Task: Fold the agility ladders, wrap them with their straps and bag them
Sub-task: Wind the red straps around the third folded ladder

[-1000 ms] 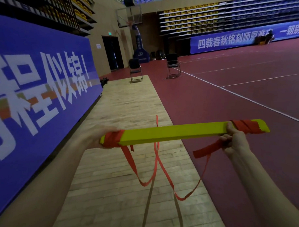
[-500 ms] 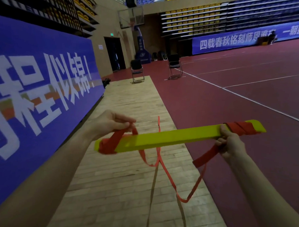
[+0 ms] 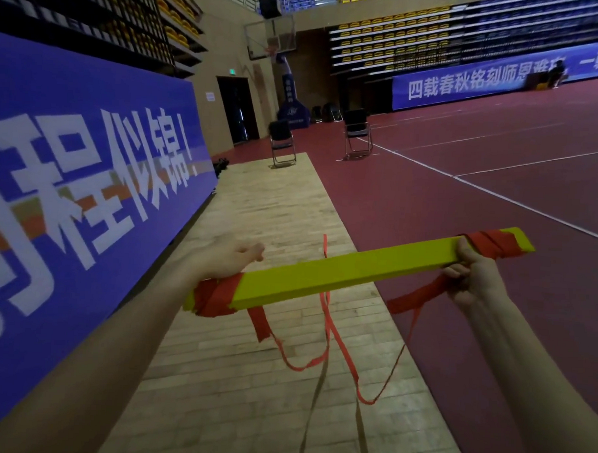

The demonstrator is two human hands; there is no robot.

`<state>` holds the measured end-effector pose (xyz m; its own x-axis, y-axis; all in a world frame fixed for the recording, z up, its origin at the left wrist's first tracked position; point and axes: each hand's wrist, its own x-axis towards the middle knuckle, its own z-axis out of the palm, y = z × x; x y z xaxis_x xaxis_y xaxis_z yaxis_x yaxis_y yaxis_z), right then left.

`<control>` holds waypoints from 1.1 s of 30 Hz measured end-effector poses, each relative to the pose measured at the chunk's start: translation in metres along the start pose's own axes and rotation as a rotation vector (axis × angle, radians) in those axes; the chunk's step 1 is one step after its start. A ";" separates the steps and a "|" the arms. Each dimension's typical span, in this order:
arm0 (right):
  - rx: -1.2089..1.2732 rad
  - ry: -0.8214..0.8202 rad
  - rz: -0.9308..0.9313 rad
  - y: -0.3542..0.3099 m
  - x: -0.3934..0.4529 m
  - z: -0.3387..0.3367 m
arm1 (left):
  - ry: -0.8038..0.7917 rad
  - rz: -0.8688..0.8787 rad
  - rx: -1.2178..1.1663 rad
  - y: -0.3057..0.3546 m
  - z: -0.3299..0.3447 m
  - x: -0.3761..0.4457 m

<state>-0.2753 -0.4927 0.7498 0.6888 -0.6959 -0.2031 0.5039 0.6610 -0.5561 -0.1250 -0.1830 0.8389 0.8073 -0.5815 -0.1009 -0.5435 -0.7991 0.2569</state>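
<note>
Since half a second ago the left hand (image 3: 226,259) has dropped from above the ladder bundle (image 3: 350,274) to behind its left end, lower middle of frame; fingers look loosely curled, and I can't tell if it's pinching the strap (image 3: 323,333) or just steadying. Right hand (image 3: 473,273) is clenched round the bundle beside the right-end wraps, centre right, holding strap too; forearm angled up from the lower right corner. I'd keep the strap taut, lay each turn flat beside the last, and gather the dangling loops so nothing tangles.
</note>
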 end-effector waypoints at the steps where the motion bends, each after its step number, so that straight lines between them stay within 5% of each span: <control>1: 0.005 0.001 0.001 0.000 0.000 -0.001 | 0.077 0.018 -0.008 -0.002 -0.002 -0.002; 3: 0.019 0.002 0.004 0.000 0.002 -0.003 | 0.048 0.062 -0.061 -0.006 -0.010 -0.009; 8: 0.031 -0.038 -0.028 -0.002 0.004 -0.003 | -0.547 -0.003 -0.178 -0.005 -0.016 -0.020; 11: 0.017 -0.075 -0.043 -0.004 0.006 -0.003 | -0.611 0.014 -0.186 -0.007 -0.002 -0.016; 14: -0.223 -0.082 -0.010 -0.009 0.011 -0.009 | -0.404 0.071 -0.188 -0.019 0.009 -0.007; 17: -0.695 -0.043 0.024 -0.006 0.011 -0.011 | -0.039 0.194 0.087 -0.028 0.018 0.003; 19: -0.727 0.011 0.049 0.002 0.012 -0.010 | 0.317 0.261 0.350 -0.024 0.024 0.004; 21: -0.537 0.136 0.031 0.006 0.013 -0.011 | 0.485 0.356 0.421 -0.019 0.032 0.003; 25: -0.279 0.137 -0.054 -0.004 0.014 -0.002 | 0.063 0.302 0.239 -0.009 0.033 -0.004; 30: -0.168 0.015 -0.154 -0.016 0.008 0.007 | -0.403 0.200 -0.297 0.001 0.039 -0.010; 33: -0.159 -0.066 -0.145 -0.020 0.005 0.004 | -0.480 0.187 -0.403 0.008 0.044 -0.012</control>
<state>-0.2798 -0.5082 0.7627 0.6507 -0.7569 -0.0617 0.5147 0.4993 -0.6969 -0.1493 -0.1889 0.8000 0.4642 -0.7832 -0.4137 -0.4610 -0.6124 0.6422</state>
